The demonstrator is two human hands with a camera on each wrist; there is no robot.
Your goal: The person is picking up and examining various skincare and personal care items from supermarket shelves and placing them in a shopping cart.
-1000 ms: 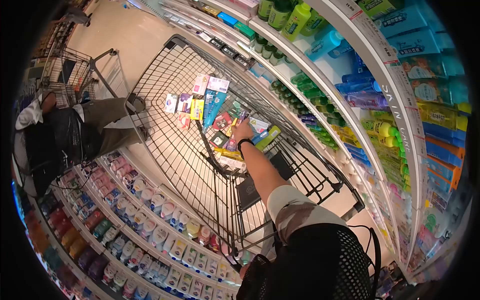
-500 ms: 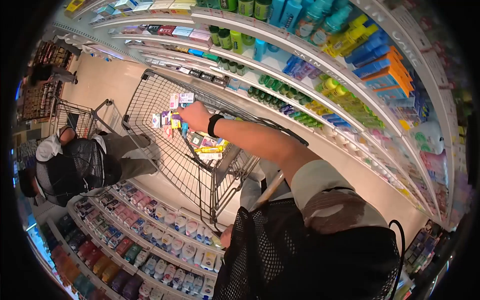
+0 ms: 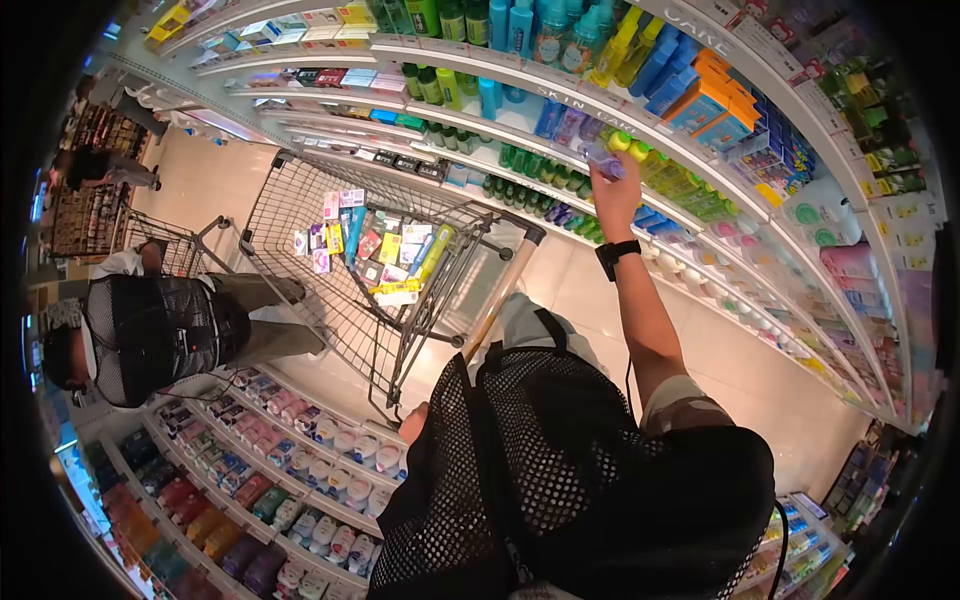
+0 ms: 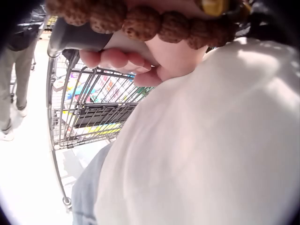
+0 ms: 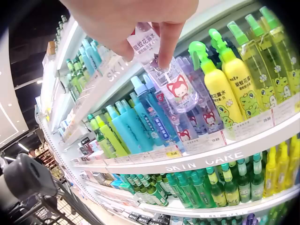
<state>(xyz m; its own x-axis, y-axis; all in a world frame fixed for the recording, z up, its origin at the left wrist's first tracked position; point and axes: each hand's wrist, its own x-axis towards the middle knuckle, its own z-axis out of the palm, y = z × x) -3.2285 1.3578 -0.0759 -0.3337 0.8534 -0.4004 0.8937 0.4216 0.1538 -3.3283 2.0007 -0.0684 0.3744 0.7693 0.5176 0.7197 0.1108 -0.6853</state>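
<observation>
My right hand (image 3: pixel 615 196) is raised at the skin care shelf and grips a clear purple spray bottle (image 5: pixel 180 91) with a red fox on its label. In the right wrist view, fingers (image 5: pixel 169 42) clasp its upper part, and it hangs in front of similar purple bottles (image 5: pixel 208 115) on the shelf. Down at the cart, my left hand (image 4: pixel 119 60) curls its fingers round the handle (image 4: pixel 79 37); in the head view much of that hand is hidden behind the black mesh vest. Several boxes and bottles lie inside the wire shopping cart (image 3: pixel 300 265).
Yellow spray bottles with green tops (image 5: pixel 220 89) and blue bottles (image 5: pixel 157 117) flank the purple ones. Another person (image 3: pixel 170 325) in a black mesh vest stands left of the cart beside a second cart (image 3: pixel 165 230). Lower shelves (image 3: pixel 290 425) of bottles line the opposite side.
My right hand has gone from among the goods in the cart, across to their far side, then up and right to the shelf, where it now holds the purple bottle.
</observation>
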